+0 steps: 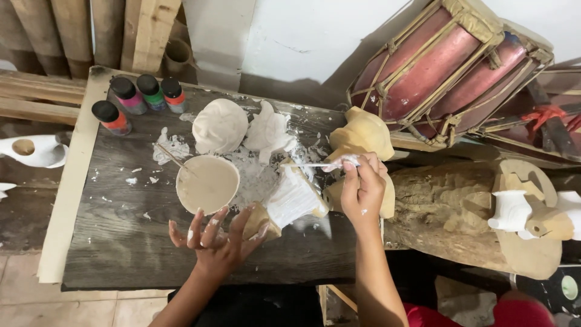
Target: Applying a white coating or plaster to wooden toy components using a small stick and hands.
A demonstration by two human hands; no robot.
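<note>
Left hand (pixel 213 239): rested on the dark wooden board (pixel 121 230) with fingers spread wide, smeared white, fingertips against the base of the carved wooden piece (pixel 290 203); gripped nothing.
Right hand (pixel 362 189): closed in a pinch on the thin brush (pixel 315 165), handle held level, the tip pointing toward the left hand's side.
Carved wooden piece: lay tilted between the two hands, upper half coated white, lower end bare tan wood under the left fingertips.
Brush: hovered just above the top of the carved piece; whether touching it, impossible to tell.
Bowl (pixel 207 183): stood just beyond the left hand, filled with pale off-white paint, a thin stick (pixel 175 158) leaning at its far rim.
White mask (pixel 219 126): lay beyond the bowl, well away from the left hand, a second white-coated shape (pixel 269 133) just beside it.
Bare wooden figure (pixel 361 134): stood directly beyond the right hand, unpainted.
Paint bottles (pixel 140 100): four, black-capped, grouped at the far corner of the board, well apart from the left hand.
Drum (pixel 442 72): lay far beyond and outward of the right hand, red body laced with tan straps.
Log (pixel 448 212): lay outward of the right hand, with small white and tan carvings (pixel 514 209) at its end.
</note>
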